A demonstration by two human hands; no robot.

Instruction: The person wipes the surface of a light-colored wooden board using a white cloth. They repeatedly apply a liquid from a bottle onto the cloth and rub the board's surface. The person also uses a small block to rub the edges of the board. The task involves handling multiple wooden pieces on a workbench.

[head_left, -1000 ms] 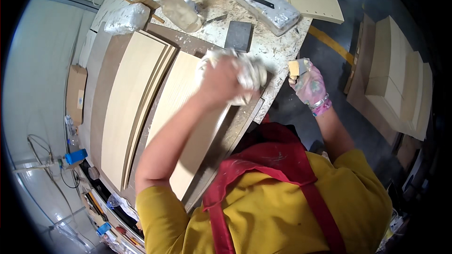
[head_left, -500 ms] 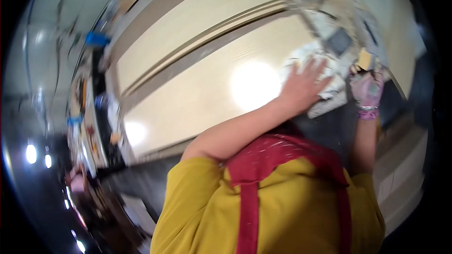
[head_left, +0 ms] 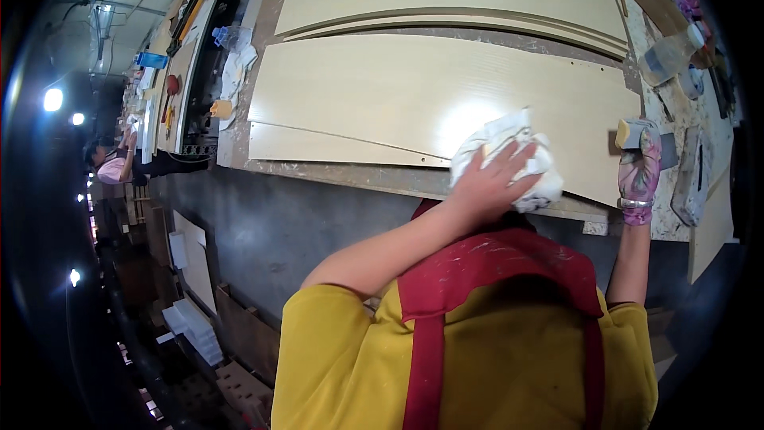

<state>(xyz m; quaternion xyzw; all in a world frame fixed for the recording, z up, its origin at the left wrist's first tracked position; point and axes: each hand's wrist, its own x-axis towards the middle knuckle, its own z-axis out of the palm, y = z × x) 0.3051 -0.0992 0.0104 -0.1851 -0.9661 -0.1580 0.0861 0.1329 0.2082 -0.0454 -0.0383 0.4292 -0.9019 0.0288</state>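
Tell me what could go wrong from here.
The upper board lies askew on a lower board, so it might slide if the left hand pushes the cloth hard. That hand is bare, so a board edge could scratch it. The small block in the gloved right hand might scuff the upper board if dropped.

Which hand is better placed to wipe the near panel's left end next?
Left, probably: the left hand lies on a white cloth over that panel, while the gloved right hand grips a small block near its right end.
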